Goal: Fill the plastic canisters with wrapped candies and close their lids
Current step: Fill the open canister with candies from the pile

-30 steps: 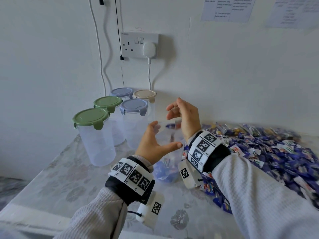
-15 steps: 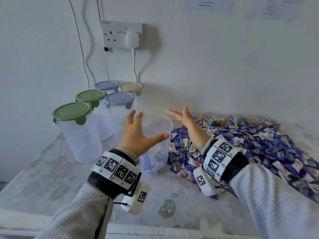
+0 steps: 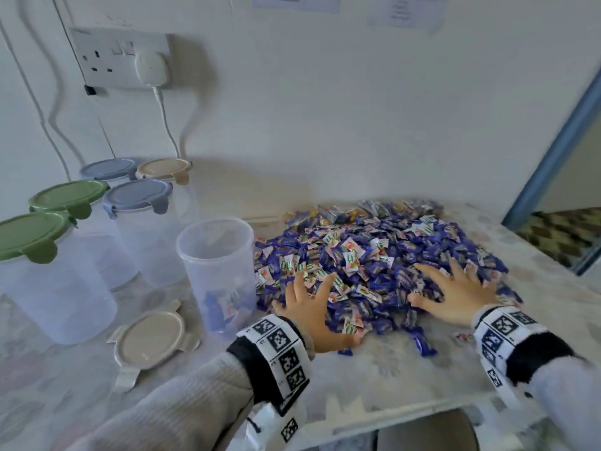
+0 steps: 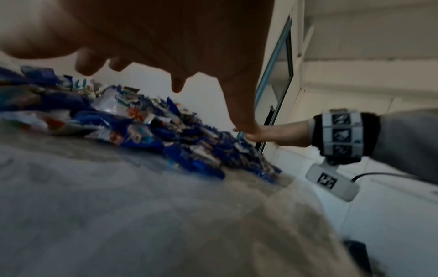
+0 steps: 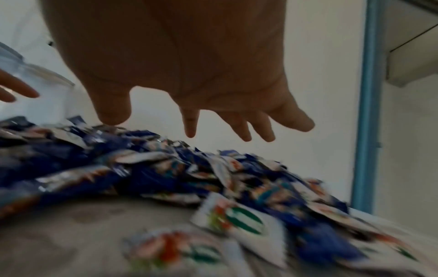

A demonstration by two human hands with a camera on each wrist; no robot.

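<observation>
A big heap of blue and white wrapped candies (image 3: pixel 374 255) covers the table's right half. Left of it stands an open clear canister (image 3: pixel 219 271) with a few candies at its bottom. Its beige lid (image 3: pixel 151 341) lies flat on the table in front of it. My left hand (image 3: pixel 312 307) hovers palm down, fingers spread, over the heap's near left edge. My right hand (image 3: pixel 455 288) is spread the same way over the heap's near right side. In both wrist views the fingers (image 5: pixel 189 121) hang straight above the candies (image 4: pixel 147 121) and hold nothing.
Several closed clear canisters stand at the left: two with green lids (image 3: pixel 32 236), two with blue-grey lids (image 3: pixel 138 193), one beige (image 3: pixel 164 169). A wall socket with a plugged charger (image 3: pixel 151 68) is behind them. The table's front edge (image 3: pixel 390 418) is close to my wrists.
Both hands left the open canister, moved right and dropped low over the candy heap with fingers spread. The view swung right, showing more of the heap and the loose lid.
</observation>
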